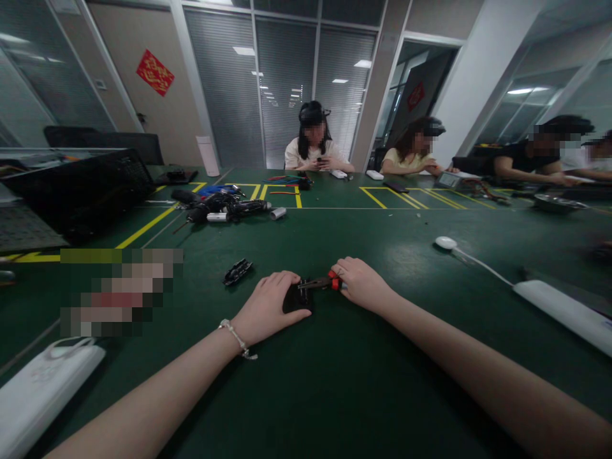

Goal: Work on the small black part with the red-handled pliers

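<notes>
My left hand [272,306] rests on the green table with its fingers round a small black flat part [299,302], which it keeps against the tabletop. My right hand [357,284] is closed on the red handles of needle-nose pliers [319,282]. The jaws point left and reach onto the black part, close to my left fingertips. Whether they grip anything there is too small to tell. A separate black plastic piece [238,272] lies on the table, beyond and left of my left hand.
Cables and tools [220,204] lie heaped at the far left, near a large black case [81,191]. White power strips lie at left [52,389] and right [564,312], the right one with a cord and white plug [445,243]. Several people sit across the table.
</notes>
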### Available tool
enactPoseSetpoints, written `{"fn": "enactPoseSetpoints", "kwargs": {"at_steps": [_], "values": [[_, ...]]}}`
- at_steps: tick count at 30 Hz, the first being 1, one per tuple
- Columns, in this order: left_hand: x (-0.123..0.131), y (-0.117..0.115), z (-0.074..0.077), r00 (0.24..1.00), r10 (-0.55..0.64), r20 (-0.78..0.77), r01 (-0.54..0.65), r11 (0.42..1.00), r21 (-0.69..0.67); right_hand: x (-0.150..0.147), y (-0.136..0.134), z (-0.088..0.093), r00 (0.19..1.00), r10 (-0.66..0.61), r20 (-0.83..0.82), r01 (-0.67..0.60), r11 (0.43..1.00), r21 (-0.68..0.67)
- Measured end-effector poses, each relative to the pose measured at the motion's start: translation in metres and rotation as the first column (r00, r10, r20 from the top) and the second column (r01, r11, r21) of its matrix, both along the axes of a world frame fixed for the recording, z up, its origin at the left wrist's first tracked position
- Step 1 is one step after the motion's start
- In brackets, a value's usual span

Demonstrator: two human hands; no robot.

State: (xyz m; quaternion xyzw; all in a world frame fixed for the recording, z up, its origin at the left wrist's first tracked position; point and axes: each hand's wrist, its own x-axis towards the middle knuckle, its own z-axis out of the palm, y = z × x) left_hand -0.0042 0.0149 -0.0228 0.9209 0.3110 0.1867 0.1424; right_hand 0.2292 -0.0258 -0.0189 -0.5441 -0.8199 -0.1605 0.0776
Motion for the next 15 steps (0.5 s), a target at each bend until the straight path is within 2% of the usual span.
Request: {"fn": "enactPoseSetpoints", "kwargs": {"at_steps": [15], "values": [[0.0,-0.0004,-0.0002,1.0,-0.008,0.012,0.008,1.0,-0.004,-0.0003,-0.0004,0.0003,1.0,-0.005,-0.026,0.004,1.0,-0.013]]}}
